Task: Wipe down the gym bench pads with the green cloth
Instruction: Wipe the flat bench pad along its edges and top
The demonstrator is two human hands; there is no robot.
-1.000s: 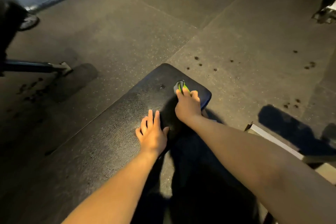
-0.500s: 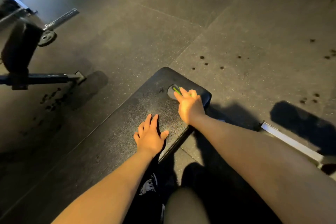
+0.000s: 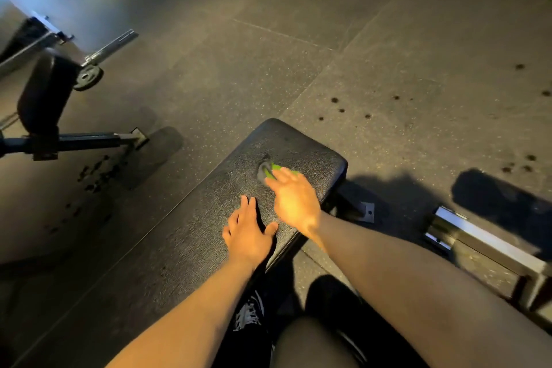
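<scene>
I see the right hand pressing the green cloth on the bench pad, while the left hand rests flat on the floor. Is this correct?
Not quite. The left hand rests flat on the bench pad, not on the floor, as the head view shows. The right hand does press the green cloth on that pad.
</scene>
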